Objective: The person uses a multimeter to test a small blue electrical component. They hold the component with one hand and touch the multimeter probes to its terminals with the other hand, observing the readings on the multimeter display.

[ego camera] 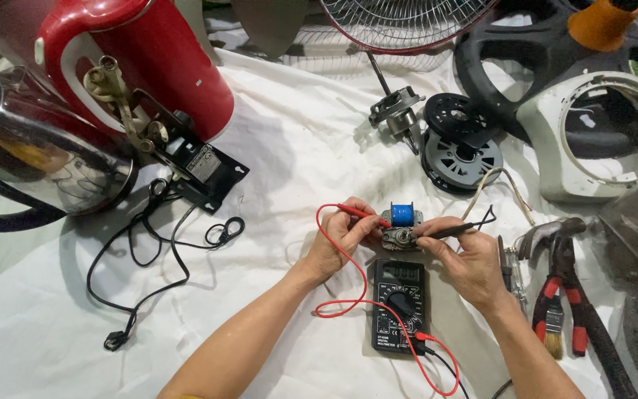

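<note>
A small motor with a blue coil (402, 225) is being held between both hands above the black multimeter (400, 304) on the white cloth (297, 148). The red probe (359, 213) is being pinched by the left hand (341, 240) against the motor's left side, while the black probe (448, 231) is being gripped by the right hand (467, 262) and pressed to its right side

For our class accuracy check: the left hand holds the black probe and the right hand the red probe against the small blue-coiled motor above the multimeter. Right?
No, swapped. In the head view the left hand holds the red probe and the right hand the black probe, against the blue-coiled motor above the multimeter.
</note>
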